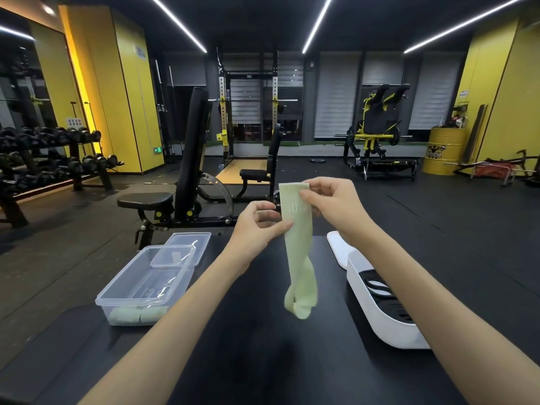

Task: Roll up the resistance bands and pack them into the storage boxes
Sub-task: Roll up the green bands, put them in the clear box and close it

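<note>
The black table point(257, 361) ran away from you, and its widest bare stretch lay down the middle, between the two boxes and under your forearms. Just past its far edge stood a bench point(190, 159), with open dark floor to the right of it. The white box point(388, 331) sat at the table's right edge with black bands point(380, 287) lying in it, and its white lid point(339, 247) lay flat just behind it. The clear box point(121, 274) sat at the left edge, holding pale green rolls point(137, 314) at its near end, with a clear lid point(190, 244) overlapping its far rim. You held the green band point(299, 258) up over the middle strip, its lower end hanging twisted. Your right hand point(333, 203) pinched it near the top, thumb on the front. Your left hand point(257, 226) pinched its left edge a little lower.
</note>
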`<state>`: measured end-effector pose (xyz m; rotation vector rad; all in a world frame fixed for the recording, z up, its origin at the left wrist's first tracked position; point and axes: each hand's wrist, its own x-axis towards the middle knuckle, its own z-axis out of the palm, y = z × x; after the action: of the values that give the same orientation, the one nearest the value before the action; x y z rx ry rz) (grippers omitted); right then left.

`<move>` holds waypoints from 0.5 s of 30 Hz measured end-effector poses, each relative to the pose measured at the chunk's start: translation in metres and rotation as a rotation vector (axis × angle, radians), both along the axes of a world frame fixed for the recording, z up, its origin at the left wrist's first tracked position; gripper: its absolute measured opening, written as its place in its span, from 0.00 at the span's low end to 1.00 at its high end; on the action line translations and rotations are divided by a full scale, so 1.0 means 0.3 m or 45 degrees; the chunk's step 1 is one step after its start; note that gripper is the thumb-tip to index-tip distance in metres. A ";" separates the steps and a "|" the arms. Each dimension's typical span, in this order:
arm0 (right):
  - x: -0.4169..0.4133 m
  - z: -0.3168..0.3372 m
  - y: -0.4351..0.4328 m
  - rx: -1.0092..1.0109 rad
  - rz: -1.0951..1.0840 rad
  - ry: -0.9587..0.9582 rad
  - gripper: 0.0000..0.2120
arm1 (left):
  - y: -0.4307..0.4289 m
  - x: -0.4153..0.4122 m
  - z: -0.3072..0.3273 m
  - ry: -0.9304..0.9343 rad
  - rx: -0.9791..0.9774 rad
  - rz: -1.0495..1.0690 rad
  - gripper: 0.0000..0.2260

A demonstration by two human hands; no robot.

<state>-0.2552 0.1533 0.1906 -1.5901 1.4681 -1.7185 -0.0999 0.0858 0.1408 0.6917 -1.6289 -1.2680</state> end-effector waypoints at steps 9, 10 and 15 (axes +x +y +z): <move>0.016 0.062 -0.005 -0.049 -0.049 -0.123 0.06 | 0.037 -0.017 -0.239 -0.431 0.007 -0.035 0.23; 0.016 0.066 -0.006 -0.057 -0.061 -0.144 0.06 | 0.046 -0.018 -0.275 -0.460 0.031 -0.023 0.21; 0.029 0.068 -0.031 -0.041 -0.055 -0.198 0.07 | 0.052 -0.040 -0.420 -0.245 0.433 0.092 0.18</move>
<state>-0.2465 0.1441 0.2109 -1.4143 1.4150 -1.8538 -0.1119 0.1014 0.0149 1.1004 -1.5370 -1.4791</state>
